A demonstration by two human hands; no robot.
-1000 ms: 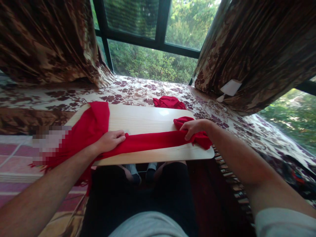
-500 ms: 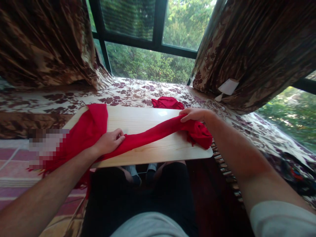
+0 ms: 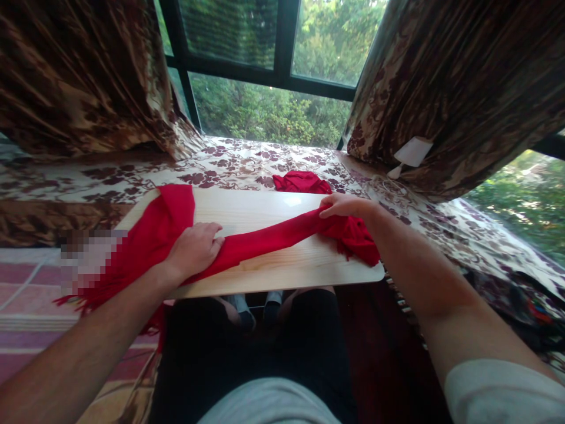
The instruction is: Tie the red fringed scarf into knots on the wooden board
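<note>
A long red scarf (image 3: 269,238) lies stretched across a pale wooden board (image 3: 282,268) over my lap. My left hand (image 3: 194,250) rests on the scarf left of the board's middle, fingers curled over the cloth and pressing it down. At the board's far right corner my right hand (image 3: 342,206) pinches the scarf where it bunches and hangs off the edge. The scarf's left part spreads wide over the board's left end, and its fringe falls onto a striped mat (image 3: 26,306).
A second red cloth (image 3: 302,182) lies folded behind the board on the floral bedding (image 3: 247,165). Patterned curtains (image 3: 445,88) hang left and right of a dark-framed window (image 3: 273,65). A white tag (image 3: 412,153) sticks out of the right curtain.
My right hand has drawn its end of the scarf from the board's near edge to its far right corner, so the scarf now runs diagonally. My left hand has slid slightly up on the cloth.
</note>
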